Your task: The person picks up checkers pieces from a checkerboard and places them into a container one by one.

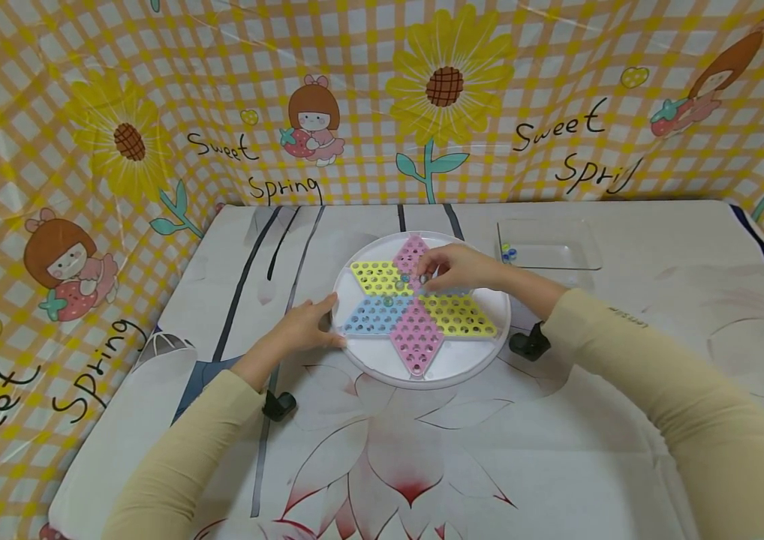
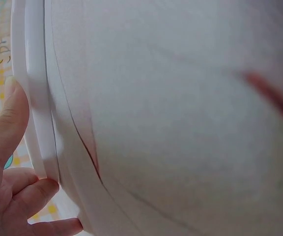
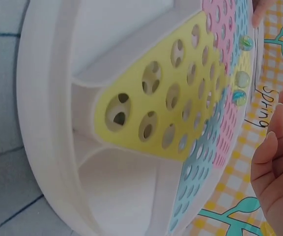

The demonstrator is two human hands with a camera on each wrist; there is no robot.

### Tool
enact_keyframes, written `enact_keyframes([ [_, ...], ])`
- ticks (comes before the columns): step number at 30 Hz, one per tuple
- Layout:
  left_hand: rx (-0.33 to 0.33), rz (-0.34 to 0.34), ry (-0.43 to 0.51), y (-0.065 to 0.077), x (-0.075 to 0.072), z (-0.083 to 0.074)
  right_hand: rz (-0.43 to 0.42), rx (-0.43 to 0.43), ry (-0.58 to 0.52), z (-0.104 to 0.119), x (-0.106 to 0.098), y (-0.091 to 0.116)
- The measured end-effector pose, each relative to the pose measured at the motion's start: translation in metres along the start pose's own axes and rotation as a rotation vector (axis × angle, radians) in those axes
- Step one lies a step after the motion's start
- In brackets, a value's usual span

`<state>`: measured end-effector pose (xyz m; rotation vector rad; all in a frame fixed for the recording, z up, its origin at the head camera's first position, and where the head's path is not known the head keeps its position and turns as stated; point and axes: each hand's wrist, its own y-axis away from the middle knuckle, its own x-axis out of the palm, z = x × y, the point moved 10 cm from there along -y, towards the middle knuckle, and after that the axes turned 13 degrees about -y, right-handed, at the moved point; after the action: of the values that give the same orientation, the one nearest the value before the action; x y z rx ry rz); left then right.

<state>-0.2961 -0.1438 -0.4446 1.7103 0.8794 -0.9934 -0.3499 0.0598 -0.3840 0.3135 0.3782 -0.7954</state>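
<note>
A round white Chinese checkers board (image 1: 449, 358) with a pink, yellow and blue star of holes lies on the table. My left hand (image 1: 304, 326) touches its left rim, thumb and fingers spread apart; in the left wrist view the fingertips (image 2: 48, 187) rest against the white edge. Over the upper part of the star, my right hand (image 1: 456, 268) pinches a clear marble (image 1: 424, 278) between thumb and fingertips. A few marbles sit on the board near its centre, among them a glass marble (image 1: 388, 301) on the blue part and a greenish marble (image 3: 247, 43).
Behind the board to the right stands a clear shallow tray (image 1: 560, 259) with several yellow and blue marbles (image 1: 509, 253) in its left corner. A checked cloth wall (image 1: 355, 180) closes off the back and left. A flower-printed cloth (image 1: 463, 450) covers the table.
</note>
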Motion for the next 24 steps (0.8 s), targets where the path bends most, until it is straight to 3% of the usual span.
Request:
enact_keyframes([
  [11, -0.002, 0.003, 0.001, 0.0, 0.001, 0.0, -0.04, 0.035, -0.001, -0.002, -0.02, 0.011],
  [19, 0.004, -0.011, -0.005, 0.001, -0.001, -0.001, -0.094, 0.082, -0.087, -0.006, -0.036, 0.022],
  [24, 0.007, -0.017, -0.003, 0.001, -0.001, -0.001, -0.126, 0.096, -0.078, -0.008, -0.048, 0.028],
])
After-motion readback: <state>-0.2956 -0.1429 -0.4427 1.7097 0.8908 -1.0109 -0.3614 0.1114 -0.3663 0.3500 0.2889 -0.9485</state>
